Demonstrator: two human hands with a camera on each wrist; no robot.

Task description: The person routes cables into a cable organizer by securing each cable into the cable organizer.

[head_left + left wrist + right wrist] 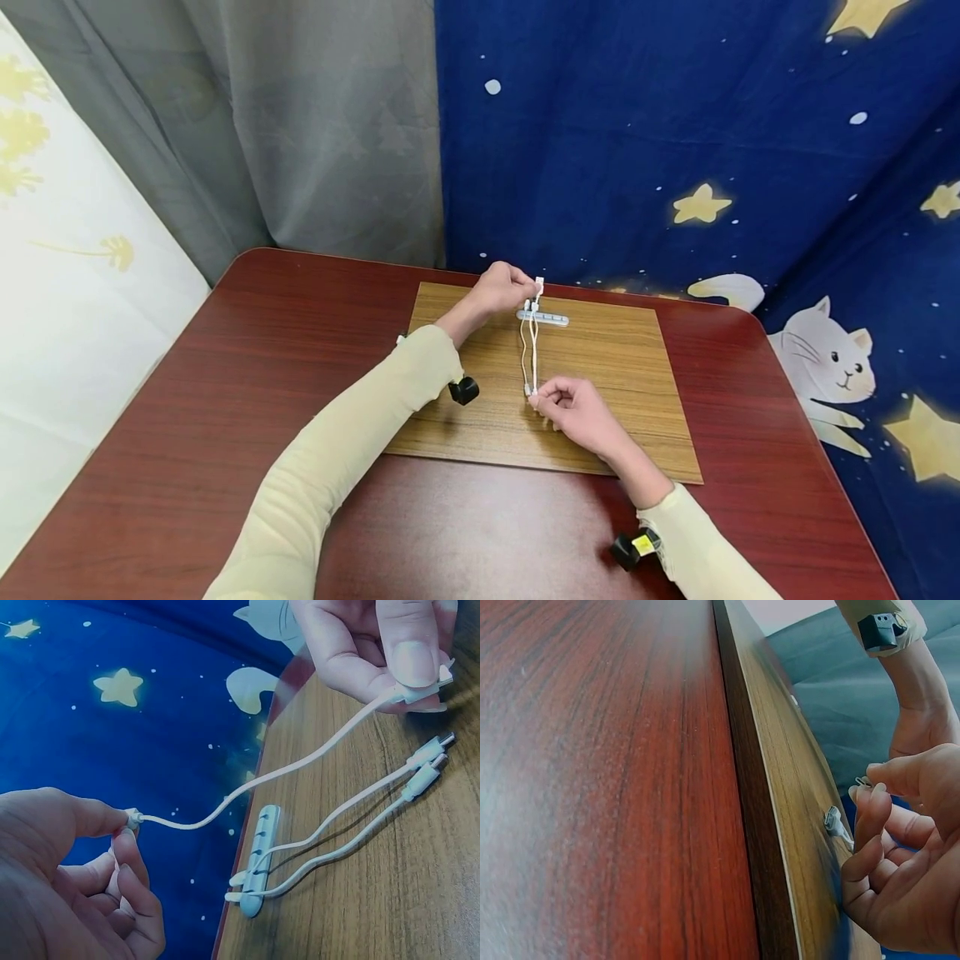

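board [615, 400]: under clip [261, 855] | left hand [504, 287]: thumb-finger pinch on loose cable [289, 767], beyond clip | right hand [583, 412]: pinches other end, near side of clip | loose cable: slack over clip | two cables [337, 855]: in clip; sideways tug could snag them, shift clip

Left arm [337, 450], in pale-yellow fabric sleeve [420, 371]: stretched forward and inward; bare left hand [501, 288] pinched between thumb and forefinger. Right arm [640, 471], sleeved alike: angled inward, nearer the body; bare right hand [581, 410] pinched likewise, remaining fingers curled.
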